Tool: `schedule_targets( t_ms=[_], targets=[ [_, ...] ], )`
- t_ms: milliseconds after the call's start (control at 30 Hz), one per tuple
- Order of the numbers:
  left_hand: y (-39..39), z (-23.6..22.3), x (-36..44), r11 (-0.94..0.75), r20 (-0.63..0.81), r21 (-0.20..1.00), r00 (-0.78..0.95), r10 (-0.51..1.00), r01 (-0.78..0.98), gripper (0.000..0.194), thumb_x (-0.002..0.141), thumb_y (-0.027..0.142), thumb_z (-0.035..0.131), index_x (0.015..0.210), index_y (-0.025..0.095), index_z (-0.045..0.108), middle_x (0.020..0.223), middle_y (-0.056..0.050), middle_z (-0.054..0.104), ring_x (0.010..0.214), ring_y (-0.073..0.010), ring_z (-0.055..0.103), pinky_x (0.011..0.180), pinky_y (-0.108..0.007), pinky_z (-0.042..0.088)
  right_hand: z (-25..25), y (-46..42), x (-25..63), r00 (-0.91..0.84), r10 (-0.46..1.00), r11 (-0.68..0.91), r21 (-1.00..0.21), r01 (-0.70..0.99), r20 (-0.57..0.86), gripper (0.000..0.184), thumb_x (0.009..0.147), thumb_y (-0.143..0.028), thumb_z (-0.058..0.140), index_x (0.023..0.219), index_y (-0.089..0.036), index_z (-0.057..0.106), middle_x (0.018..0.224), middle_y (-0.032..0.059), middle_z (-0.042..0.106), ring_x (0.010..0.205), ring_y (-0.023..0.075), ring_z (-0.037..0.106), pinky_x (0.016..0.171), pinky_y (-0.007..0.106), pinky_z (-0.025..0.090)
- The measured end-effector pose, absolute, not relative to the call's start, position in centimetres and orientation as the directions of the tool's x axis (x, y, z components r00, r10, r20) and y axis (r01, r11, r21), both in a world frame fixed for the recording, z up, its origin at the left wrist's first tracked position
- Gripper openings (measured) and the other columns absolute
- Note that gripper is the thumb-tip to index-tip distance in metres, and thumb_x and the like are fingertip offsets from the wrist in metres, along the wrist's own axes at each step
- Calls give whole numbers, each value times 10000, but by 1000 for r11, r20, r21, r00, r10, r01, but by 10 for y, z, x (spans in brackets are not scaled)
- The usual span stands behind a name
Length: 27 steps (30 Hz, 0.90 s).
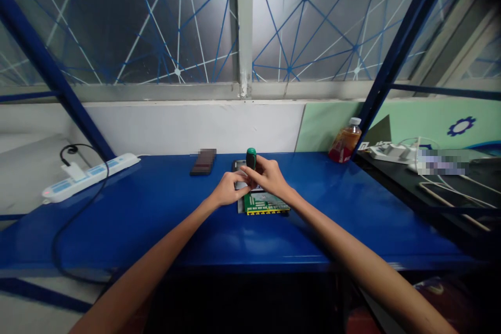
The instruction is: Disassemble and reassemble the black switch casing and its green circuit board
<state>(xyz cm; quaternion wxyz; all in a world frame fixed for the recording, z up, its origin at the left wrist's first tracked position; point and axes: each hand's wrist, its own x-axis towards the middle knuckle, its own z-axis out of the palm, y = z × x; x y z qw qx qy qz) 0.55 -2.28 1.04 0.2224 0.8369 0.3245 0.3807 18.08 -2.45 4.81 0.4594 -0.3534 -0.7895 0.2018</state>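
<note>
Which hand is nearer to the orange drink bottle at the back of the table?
The right hand. It holds the screwdriver at mid-table, left of the bottle. The left hand is further left, beside the circuit board.

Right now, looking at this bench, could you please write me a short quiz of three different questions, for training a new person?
1. True or false: the right hand grips a screwdriver with a green handle, held upright over the circuit board.
2. Which thing stands at the far right corner of the blue table?
A) a bottle of orange drink
B) a white power strip
C) a dark flat box
3. Fill in: the left hand rests at the ____ edge of the board.

Key:
1. True.
2. A; the bottle is there. The power strip lies far left.
3. Left.
</note>
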Motion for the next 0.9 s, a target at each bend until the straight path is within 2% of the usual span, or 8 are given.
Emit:
schedule_targets(
  t_ms=[233,467,667,900],
  targets=[
    [-20,14,2,-716,486,582,541,686,386,152,799,199,616,821,153,760,852,-55,754,840,-201,693,790,-283,501,51,-27,184,-375,743,668,-649,364,554,349,870,-511,538,729,-196,482,546,-23,539,531,115,500,529,255,350],
    [-9,37,0,-652,263,613,663,701,446,162,776,246,645,817,154,773,792,-55,754,765,-201,683,705,-272,485,53,-26,190,-382,755,652,-674,347,533,328,844,-491,568,743,-179,556,605,-1,571,554,120,502,521,256,350],
    [-9,26,0,-652,326,635,621,713,415,159,781,280,658,795,174,776,801,-53,759,754,-192,686,718,-273,498,49,-22,194,-425,796,561,-789,251,431,282,797,-454,623,783,-178,570,569,-23,554,470,105,497,482,248,365],
    [-14,16,-3,-607,369,671,518,771,425,177,770,305,691,792,146,765,815,-62,753,774,-214,680,715,-292,502,43,-23,188,-441,789,556,-802,218,428,280,786,-447,652,780,-174,587,578,-31,522,503,95,461,477,236,333]
  ],
)
